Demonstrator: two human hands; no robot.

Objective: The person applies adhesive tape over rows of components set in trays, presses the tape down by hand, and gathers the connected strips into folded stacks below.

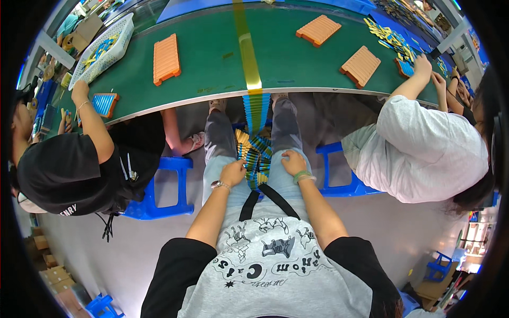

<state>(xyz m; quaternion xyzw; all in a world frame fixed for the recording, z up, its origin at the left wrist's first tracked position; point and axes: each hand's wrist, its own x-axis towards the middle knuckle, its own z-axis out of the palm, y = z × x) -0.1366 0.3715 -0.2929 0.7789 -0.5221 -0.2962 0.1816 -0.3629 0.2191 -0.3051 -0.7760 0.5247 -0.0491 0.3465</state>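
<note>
Head view: heap of blue and yellow sticks lies between the wearer's thighs, which seem to fence it in and keep it within reach; left hand at the heap's left edge, fingers bent, touching or just beside it; whether it grasps a stick, cannot tell; right hand to the heap's right, relaxed on the thigh, nothing seen in it, probably just resting; column of blue sticks just beyond the heap, below the edge of the green tabletop; orange ridged trays farther beyond the heap, both sides, ridges presumably to keep sticks in rows.
</note>
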